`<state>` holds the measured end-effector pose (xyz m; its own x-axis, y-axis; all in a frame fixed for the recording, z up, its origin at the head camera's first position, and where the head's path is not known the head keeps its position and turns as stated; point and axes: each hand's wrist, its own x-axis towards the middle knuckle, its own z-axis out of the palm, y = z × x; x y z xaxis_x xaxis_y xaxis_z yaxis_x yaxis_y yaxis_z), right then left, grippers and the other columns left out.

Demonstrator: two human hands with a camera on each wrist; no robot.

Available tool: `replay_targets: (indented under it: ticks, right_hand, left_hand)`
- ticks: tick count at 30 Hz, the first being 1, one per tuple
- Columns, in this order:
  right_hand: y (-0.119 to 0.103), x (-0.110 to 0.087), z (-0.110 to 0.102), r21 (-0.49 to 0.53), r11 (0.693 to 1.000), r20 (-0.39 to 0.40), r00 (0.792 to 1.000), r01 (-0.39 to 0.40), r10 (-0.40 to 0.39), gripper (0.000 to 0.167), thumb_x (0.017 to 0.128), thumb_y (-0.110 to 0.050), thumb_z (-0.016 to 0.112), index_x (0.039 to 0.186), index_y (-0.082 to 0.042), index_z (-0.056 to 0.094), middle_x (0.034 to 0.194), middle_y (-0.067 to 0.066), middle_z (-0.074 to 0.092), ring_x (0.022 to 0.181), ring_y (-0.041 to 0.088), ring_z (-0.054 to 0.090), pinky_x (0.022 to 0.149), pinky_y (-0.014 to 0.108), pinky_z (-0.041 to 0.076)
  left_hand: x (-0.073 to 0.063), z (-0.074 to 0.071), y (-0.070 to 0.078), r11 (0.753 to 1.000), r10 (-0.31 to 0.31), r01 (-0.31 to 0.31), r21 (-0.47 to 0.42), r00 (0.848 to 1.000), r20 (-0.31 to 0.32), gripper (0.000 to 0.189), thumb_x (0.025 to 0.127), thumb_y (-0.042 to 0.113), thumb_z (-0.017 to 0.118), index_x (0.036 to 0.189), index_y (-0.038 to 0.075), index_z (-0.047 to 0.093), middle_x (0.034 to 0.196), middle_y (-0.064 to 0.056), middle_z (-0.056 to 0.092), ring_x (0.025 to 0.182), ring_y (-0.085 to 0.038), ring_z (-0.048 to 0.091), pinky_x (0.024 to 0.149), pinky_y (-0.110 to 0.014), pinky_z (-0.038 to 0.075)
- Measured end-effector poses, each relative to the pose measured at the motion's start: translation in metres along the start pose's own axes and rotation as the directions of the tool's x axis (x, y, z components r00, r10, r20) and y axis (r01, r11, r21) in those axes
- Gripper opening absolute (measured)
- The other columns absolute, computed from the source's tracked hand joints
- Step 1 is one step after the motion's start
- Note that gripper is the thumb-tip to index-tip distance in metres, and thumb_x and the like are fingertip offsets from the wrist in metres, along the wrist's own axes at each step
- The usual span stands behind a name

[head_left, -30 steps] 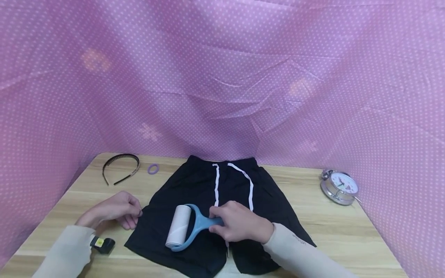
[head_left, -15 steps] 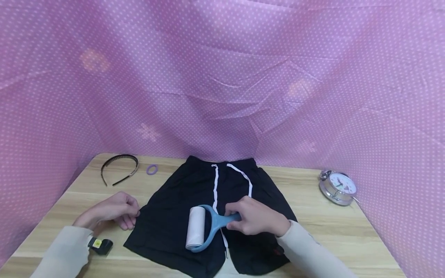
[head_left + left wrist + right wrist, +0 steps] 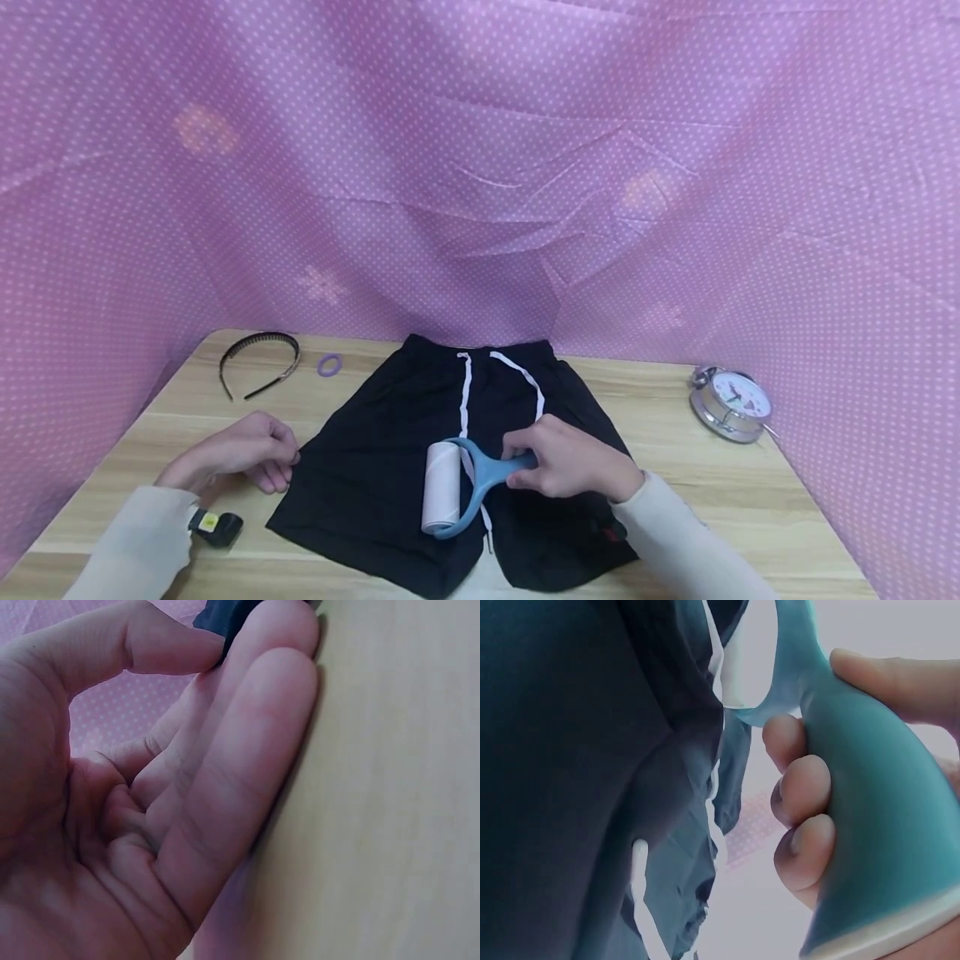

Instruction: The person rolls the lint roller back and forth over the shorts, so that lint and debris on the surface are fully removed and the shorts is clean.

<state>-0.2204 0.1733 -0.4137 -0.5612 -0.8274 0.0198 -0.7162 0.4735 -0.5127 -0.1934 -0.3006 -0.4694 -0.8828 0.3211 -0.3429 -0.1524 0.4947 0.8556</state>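
Black shorts (image 3: 375, 475) with white drawstrings lie flat, waistband toward the back. My right hand (image 3: 570, 458) grips the blue handle of a lint roller (image 3: 491, 473); in the right wrist view, fingers curl round the handle (image 3: 877, 787). Its white roll rests on the shorts near the middle, beside the drawstring. At the left side edge of the shorts, my left hand (image 3: 251, 450) pinches the cloth. The left wrist view has a bit of dark cloth (image 3: 229, 621) between thumb and index finger, with the other fingers resting against the wooden table.
A black headband (image 3: 258, 337) and a purple ring-shaped band (image 3: 329, 365) lie at the back left of the table (image 3: 750, 517). At the right edge stands a silver alarm clock (image 3: 731, 404). Pink dotted cloth (image 3: 480, 167) hangs round the back and sides.
My right hand has moved the lint roller to the right across the shorts, from the left leg to near the middle. The left hand keeps its place at the edge.
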Motion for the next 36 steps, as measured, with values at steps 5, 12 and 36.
replay_targets:
  ticks: [5,12,36]
  right_hand:
    - [0.003,-0.003,-0.005,-0.026,1.000,-0.018,1.000,0.003,-0.003,0.009,0.087,-0.018,0.076,0.085,-0.021,0.068,0.056,-0.016,0.040,0.043,-0.012,0.033,0.042,0.012,0.033]
    - [0.007,-0.007,-0.008,-0.041,0.999,-0.023,1.000,-0.015,0.014,0.009,0.087,-0.019,0.077,0.084,-0.021,0.068,0.056,-0.016,0.042,0.044,-0.011,0.033,0.043,0.013,0.033]
    - [0.020,-0.022,-0.020,-0.046,0.997,-0.073,0.996,-0.058,0.055,0.017,0.083,-0.018,0.079,0.077,-0.026,0.066,0.060,-0.019,0.044,0.050,-0.005,0.037,0.048,0.013,0.030]
  left_hand:
    - [0.001,-0.002,-0.002,1.000,-0.002,0.002,-0.006,1.000,0.002,0.015,0.090,0.009,0.060,0.089,-0.004,0.067,0.074,-0.007,0.069,0.063,-0.014,0.069,0.059,-0.032,0.062]
    - [0.001,-0.004,-0.005,1.000,-0.003,0.003,-0.011,1.000,0.004,0.014,0.090,0.009,0.060,0.089,-0.003,0.067,0.074,-0.006,0.068,0.063,-0.014,0.069,0.059,-0.032,0.062]
    - [-0.004,-0.012,-0.007,1.000,-0.005,0.005,-0.001,1.000,0.002,0.014,0.091,0.009,0.059,0.089,-0.003,0.066,0.074,-0.007,0.070,0.063,-0.014,0.069,0.059,-0.032,0.063]
